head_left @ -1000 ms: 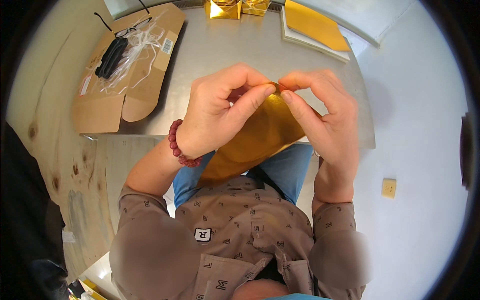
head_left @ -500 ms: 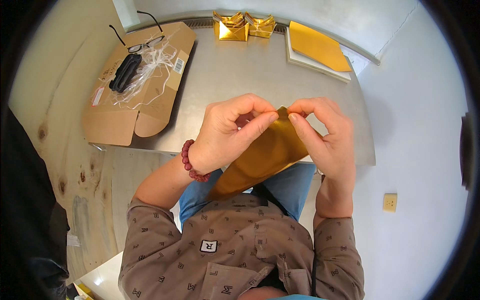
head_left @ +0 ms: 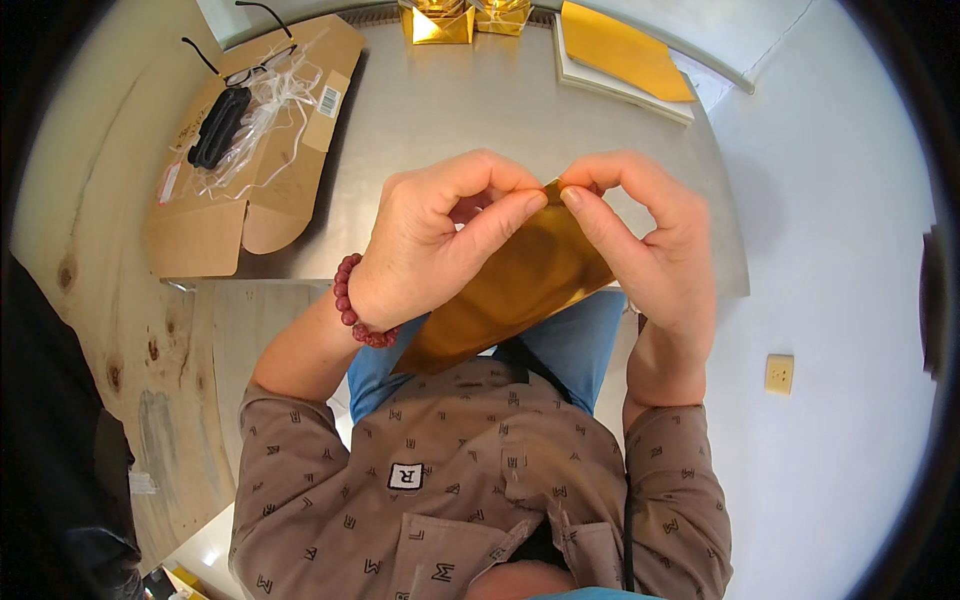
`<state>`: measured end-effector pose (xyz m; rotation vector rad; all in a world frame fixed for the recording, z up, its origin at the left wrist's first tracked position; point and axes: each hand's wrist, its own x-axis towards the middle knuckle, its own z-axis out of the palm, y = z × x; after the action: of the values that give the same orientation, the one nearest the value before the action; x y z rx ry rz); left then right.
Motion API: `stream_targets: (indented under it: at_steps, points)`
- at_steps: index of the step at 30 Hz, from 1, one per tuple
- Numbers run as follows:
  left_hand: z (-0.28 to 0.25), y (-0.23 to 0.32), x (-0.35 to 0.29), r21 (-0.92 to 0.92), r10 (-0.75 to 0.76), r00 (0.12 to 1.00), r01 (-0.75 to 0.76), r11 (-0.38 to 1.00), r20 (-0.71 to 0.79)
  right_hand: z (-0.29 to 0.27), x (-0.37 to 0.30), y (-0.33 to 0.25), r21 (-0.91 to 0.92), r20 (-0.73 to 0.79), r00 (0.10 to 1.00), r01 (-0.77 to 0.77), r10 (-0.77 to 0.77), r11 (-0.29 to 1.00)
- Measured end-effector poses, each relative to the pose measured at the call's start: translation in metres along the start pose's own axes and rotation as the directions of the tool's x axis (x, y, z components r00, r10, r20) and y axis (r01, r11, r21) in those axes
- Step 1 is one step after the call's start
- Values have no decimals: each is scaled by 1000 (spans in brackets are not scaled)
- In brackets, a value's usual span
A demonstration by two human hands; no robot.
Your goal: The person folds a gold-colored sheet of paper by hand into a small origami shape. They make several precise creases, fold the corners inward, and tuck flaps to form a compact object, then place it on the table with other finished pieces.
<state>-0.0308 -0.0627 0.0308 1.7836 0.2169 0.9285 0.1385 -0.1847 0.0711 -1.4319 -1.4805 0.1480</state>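
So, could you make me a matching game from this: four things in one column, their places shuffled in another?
Things:
1. gold sheet
2. beaded bracelet
3. glasses
4. socket

Places:
A. at the far end of the cardboard
B. on the pale wall
C. pinched by the left hand and right hand
D. around the left wrist

Pairs: 1-C, 2-D, 3-A, 4-B

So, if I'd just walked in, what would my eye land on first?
Probably the shiny gold sheet in the middle, pinched near its top corner by the left hand and the right hand. Next might come the dark red beaded bracelet on the left, then the two folded gold pieces at the far edge of the metal table.
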Motion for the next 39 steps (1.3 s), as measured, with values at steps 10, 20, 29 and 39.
stream_targets:
  at_steps: [10,20,29,39]
  points:
    - [3,3,1,94,0,1000,-1,996,11,-1,1,2,-13,4,1000,18,-18,1000]
    - [-9,-5,-2,-92,-148,982,159,983,120,-11,-4,19,172,-195,975,-74,108,982]
    - [-44,-22,-12,-5,-302,936,308,951,182,-35,-4,50,228,-369,929,46,42,973]
    - [-53,-30,-11,34,-209,977,208,977,30,-52,-9,87,198,-505,861,39,68,979]
